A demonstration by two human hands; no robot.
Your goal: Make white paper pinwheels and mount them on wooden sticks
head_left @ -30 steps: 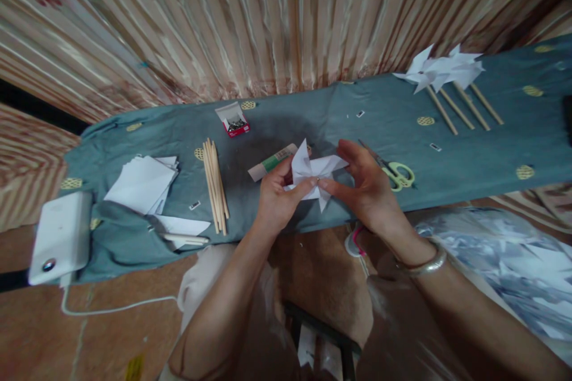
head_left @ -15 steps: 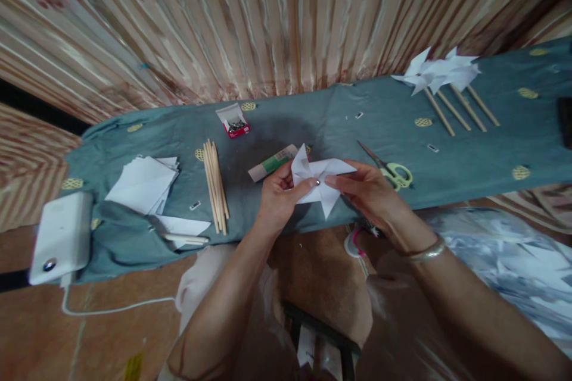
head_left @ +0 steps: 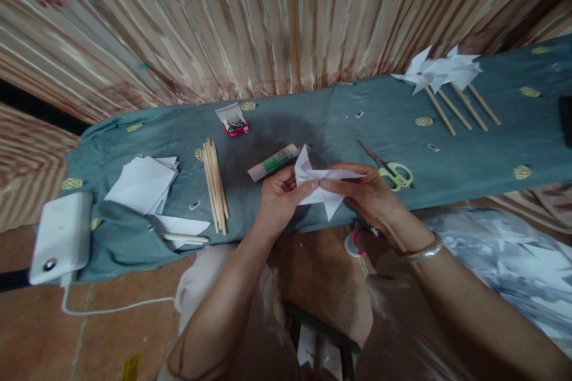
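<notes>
A white paper pinwheel (head_left: 329, 201) is held between my two hands above the table's near edge. My left hand (head_left: 282, 193) pinches its left side, thumb close to the centre. From the right, my right hand (head_left: 364, 190) grips the blades, its thumb also at the centre, so the pin there is mostly covered. Just behind my left hand lies a glue stick (head_left: 273, 162) with a green label. Scissors (head_left: 389, 171) with yellow-green handles rest beyond my right hand.
On the cloth-covered table (head_left: 313, 119) are a red box of metal pins (head_left: 235, 125), a bundle of wooden sticks (head_left: 215, 187) and stacked white paper (head_left: 142, 184). Pinwheels on sticks (head_left: 440, 71) lie at the far right. A white device (head_left: 60, 238) with a cable sits at the left end.
The pinwheel has tilted and shifted slightly right in my hands. My thumbs have closed in on its centre, covering the shiny pin head that showed before.
</notes>
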